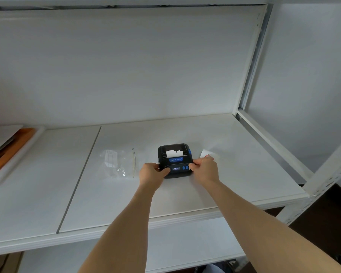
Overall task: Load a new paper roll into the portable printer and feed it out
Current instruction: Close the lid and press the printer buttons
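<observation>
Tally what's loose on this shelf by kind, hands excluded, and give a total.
Printer: 1, black, with paper strip sticking out of its top
Clear plastic bag: 1
White paper scrap with red edge: 1
Total: 3 on the shelf. The stack at the far left edge is cut off, so not counted.

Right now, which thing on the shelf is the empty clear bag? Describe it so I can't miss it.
On the white shelf, find the black printer held between both hands. The clear plastic bag lies flat to its left, beyond the left hand. It is the only see-through, crinkled thing there.
</observation>
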